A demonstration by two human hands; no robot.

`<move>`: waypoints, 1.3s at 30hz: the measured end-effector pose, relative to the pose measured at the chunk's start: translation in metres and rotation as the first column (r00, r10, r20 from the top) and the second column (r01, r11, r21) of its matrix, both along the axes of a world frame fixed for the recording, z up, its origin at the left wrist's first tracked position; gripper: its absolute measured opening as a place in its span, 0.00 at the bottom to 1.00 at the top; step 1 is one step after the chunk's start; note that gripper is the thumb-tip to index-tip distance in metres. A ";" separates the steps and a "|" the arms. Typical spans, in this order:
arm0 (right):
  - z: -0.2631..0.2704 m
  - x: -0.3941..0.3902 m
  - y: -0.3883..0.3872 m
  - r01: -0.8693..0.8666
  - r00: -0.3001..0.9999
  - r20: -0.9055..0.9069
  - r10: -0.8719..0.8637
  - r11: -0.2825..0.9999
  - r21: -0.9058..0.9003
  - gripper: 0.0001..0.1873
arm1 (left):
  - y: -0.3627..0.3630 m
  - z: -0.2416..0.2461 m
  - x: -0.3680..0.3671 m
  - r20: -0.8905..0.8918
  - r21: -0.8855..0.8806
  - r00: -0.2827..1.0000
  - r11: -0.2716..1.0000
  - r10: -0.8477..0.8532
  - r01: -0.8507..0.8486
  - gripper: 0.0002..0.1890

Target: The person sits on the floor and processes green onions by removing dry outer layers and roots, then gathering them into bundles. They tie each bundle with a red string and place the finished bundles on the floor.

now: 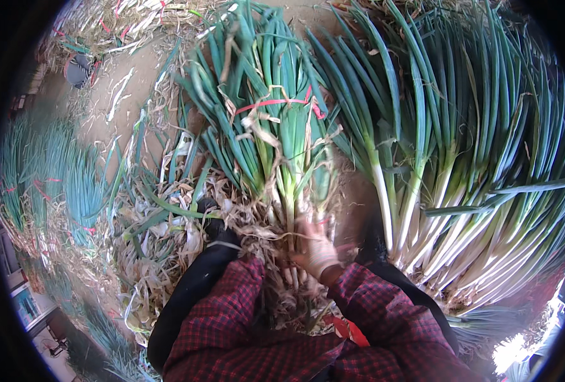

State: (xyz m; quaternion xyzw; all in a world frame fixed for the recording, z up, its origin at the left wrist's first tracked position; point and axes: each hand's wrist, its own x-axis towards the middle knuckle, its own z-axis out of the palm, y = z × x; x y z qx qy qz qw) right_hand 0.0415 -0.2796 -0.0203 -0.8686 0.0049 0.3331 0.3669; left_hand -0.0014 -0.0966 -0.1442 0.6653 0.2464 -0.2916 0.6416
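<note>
A large bundle of green onions [289, 191] lies between my knees, its leaves pointing away from me and its roots towards me. Red plastic tape [273, 102] circles the green leaves. My right hand [317, 250], blurred and apparently in a pale glove, grips the right side of the white stems low down. A short bit of red tape [323, 221] shows beside its fingers. My left sleeve [244, 279] reaches the bundle's lower left side, where dry outer leaves [258, 234] hide nearly all of my left hand; its grip is not visible.
Loose green onions [447, 238] lie in a broad pile at my right. Peeled dry leaves [168, 243] heap up beside my left leg. Several taped bundles [84, 196] stand farther left. Something red [347, 329] lies below my right forearm.
</note>
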 end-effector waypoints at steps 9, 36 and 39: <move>-0.071 0.037 -0.034 0.387 0.681 0.490 -0.544 0.835 0.390 0.22 | 0.073 0.119 0.153 0.519 0.738 0.787 0.639 -0.333 -0.216 0.18; -0.015 -0.002 0.096 -0.390 0.909 0.196 0.368 0.916 0.093 0.35 | 0.111 0.173 0.266 0.403 0.903 0.727 0.371 -0.555 -0.217 0.25; -0.021 -0.005 0.095 -0.384 0.908 0.214 0.359 0.920 0.083 0.35 | 0.107 0.151 0.278 -0.005 0.999 0.743 0.032 -0.669 0.036 0.22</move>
